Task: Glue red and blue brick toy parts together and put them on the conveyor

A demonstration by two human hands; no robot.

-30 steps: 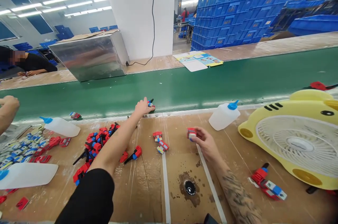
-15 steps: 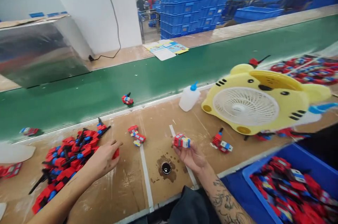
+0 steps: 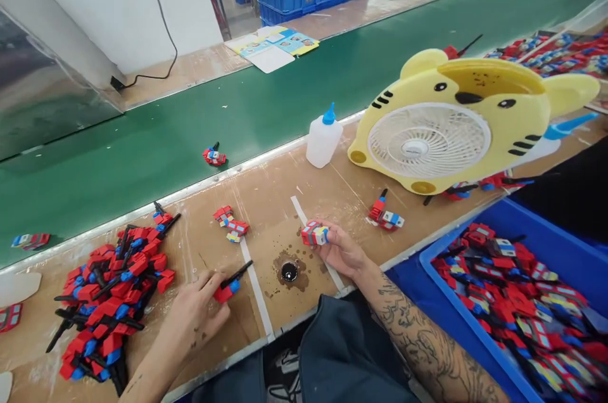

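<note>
red part (image 3: 231,284), black tip up-right, left hand (image 3: 192,314)

A small red, blue and black toy piece (image 3: 229,286) lies low and left of centre, its black rod slanting up to the right. A blocky red-and-white toy (image 3: 314,233) (blue at one end) sits lifted off the board, near frame centre, roughly level.

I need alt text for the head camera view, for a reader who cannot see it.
A person's right hand holds a small red, blue and white toy block part over a brown workbench, while the left hand grips a red toy piece with a black rod. A heap of red and blue toy pieces lies left, a yellow tiger-shaped fan right.
</note>
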